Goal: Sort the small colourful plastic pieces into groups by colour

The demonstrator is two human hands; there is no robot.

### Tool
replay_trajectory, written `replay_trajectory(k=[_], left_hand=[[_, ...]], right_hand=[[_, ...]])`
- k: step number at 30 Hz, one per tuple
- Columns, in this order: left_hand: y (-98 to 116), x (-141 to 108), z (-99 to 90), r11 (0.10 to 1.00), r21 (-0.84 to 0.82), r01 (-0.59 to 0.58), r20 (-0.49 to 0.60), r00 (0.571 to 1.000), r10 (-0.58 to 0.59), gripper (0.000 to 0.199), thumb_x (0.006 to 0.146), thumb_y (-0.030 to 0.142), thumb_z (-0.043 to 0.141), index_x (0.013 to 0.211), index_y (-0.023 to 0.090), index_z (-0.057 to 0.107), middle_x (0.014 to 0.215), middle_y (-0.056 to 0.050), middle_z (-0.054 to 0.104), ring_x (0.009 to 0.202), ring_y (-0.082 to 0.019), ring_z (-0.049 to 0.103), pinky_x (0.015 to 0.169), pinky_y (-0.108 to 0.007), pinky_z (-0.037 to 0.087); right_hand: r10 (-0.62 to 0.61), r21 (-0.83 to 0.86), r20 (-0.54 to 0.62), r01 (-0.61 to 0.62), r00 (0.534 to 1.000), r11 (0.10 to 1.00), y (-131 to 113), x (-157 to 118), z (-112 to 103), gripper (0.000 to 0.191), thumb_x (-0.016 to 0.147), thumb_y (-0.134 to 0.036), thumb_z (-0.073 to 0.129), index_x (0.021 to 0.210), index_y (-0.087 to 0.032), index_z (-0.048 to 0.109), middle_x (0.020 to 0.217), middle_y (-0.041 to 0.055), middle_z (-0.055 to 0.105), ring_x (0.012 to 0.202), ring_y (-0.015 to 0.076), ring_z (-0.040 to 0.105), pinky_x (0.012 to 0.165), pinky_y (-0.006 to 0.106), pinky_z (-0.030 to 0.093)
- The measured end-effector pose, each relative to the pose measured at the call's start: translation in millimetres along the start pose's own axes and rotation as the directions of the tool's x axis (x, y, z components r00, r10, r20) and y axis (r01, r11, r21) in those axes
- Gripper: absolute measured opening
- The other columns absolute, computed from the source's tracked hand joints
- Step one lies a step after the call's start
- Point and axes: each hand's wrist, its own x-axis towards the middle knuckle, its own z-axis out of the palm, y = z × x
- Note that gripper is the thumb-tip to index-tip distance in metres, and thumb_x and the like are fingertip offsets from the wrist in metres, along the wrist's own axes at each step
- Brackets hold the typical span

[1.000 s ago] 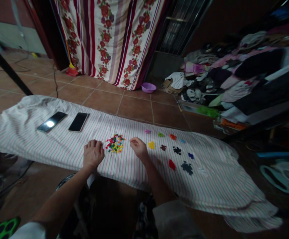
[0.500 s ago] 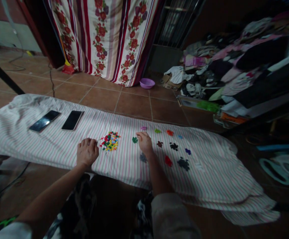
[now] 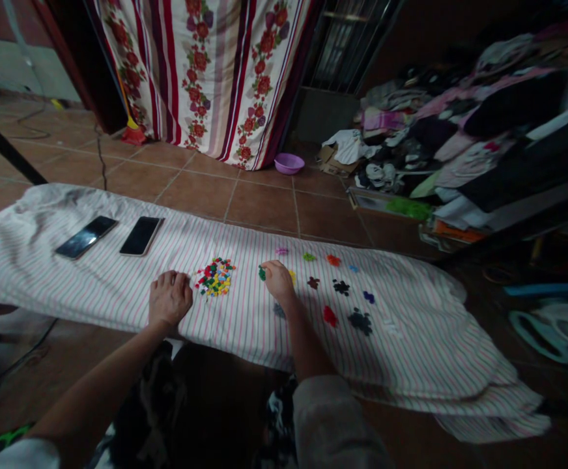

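My left hand (image 3: 170, 298) lies palm down on the striped cloth, fingers laid out, just left of a heap of small mixed-colour pieces (image 3: 216, 277). Thumb and fingers drawn together, my right hand (image 3: 279, 283) is at the small green pile (image 3: 262, 273) and partly covers it. Whatever is between its fingertips is too small to make out. A yellow pile (image 3: 292, 276) peeks out behind that hand, and a grey pile (image 3: 279, 310) sits below it. Farther right are brown (image 3: 313, 283), black (image 3: 341, 286), red (image 3: 330, 316) and dark grey-green (image 3: 361, 320) piles.
Two phones (image 3: 86, 237) (image 3: 141, 236) lie on the left of the striped cloth (image 3: 430, 352). Pink, lime, orange and light blue piles line its far side. Beyond are a floral curtain (image 3: 215, 78), a purple basin (image 3: 289, 163) and heaped clothes (image 3: 440, 124).
My right hand has shifted a little left onto the green pile, and some of the yellow pile now shows behind it. My left hand stays almost in place.
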Motion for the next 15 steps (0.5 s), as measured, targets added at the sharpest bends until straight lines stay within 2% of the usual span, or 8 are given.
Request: replay_trajectory(k=[7, 10, 15], left_hand=[[-0.5, -0.8, 0.7, 1.000, -0.008, 0.005, -0.009, 1.000, -0.005, 0.025, 0.086, 0.028, 0.041, 0.098, 0.019, 0.061, 0.103, -0.012, 0.060, 0.098, -0.028, 0.052, 0.080, -0.040, 0.037], [-0.4, -0.8, 1.0, 1.000, -0.021, 0.003, -0.016, 1.000, -0.003, 0.024, 0.086, 0.027, 0.042, 0.097, 0.019, 0.062, 0.102, -0.012, 0.060, 0.097, -0.027, 0.052, 0.080, -0.040, 0.037], [0.0, -0.7, -0.3, 0.999, -0.034, 0.003, -0.013, 1.000, -0.004, 0.024, 0.086, 0.027, 0.042, 0.097, 0.019, 0.062, 0.102, -0.013, 0.059, 0.097, -0.027, 0.051, 0.080, -0.040, 0.037]], right_hand=[[0.010, 0.032, -0.088, -0.007, 0.996, 0.999, 4.4, 1.6, 4.6, 0.041, 0.081, -0.001, 0.040, 0.105, -0.017, 0.069, 0.103, 0.0105, 0.069, 0.097, 0.0202, 0.062, 0.089, 0.030, 0.046], [-0.077, 0.064, -0.098, 0.083, 0.992, 0.994, 6.8, 2.7, 8.6, 0.046, 0.078, 0.002, 0.039, 0.106, -0.019, 0.069, 0.107, 0.0096, 0.069, 0.101, 0.0205, 0.061, 0.092, 0.033, 0.046], [-0.190, 0.040, -0.019, 0.191, 0.982, 0.981, 8.0, 4.7, 16.0, 0.053, 0.074, 0.005, 0.039, 0.112, -0.020, 0.067, 0.115, 0.0080, 0.068, 0.109, 0.0194, 0.057, 0.098, 0.037, 0.040]])
